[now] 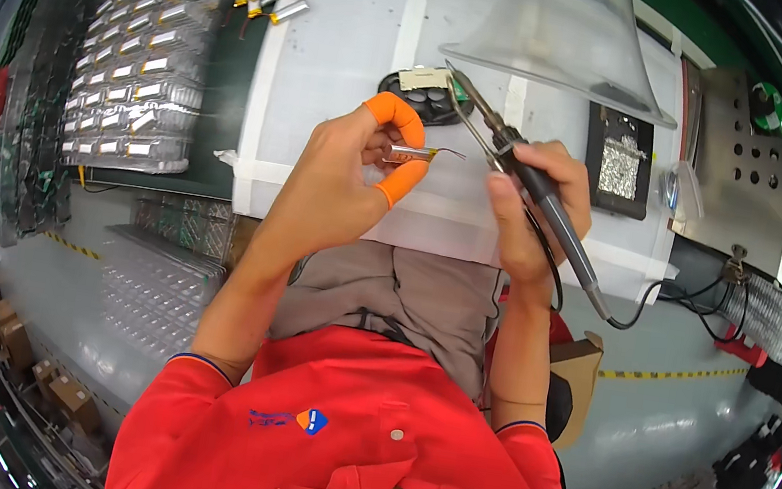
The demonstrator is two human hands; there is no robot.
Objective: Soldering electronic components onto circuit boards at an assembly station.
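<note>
White work mat (pixel 338 55) under both hands. Right hand (pixel 529 199) closed around soldering iron (pixel 524 168), tip up-left. Left hand (pixel 346 172) pinches small silver cell (pixel 411 155) between orange-capped fingertips (pixel 400 116) (wire lead pointing right, short of iron).

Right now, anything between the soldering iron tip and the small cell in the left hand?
Nothing visible. The soldering iron in the right hand points up-left, apart from the small cell pinched by the left hand.
</note>
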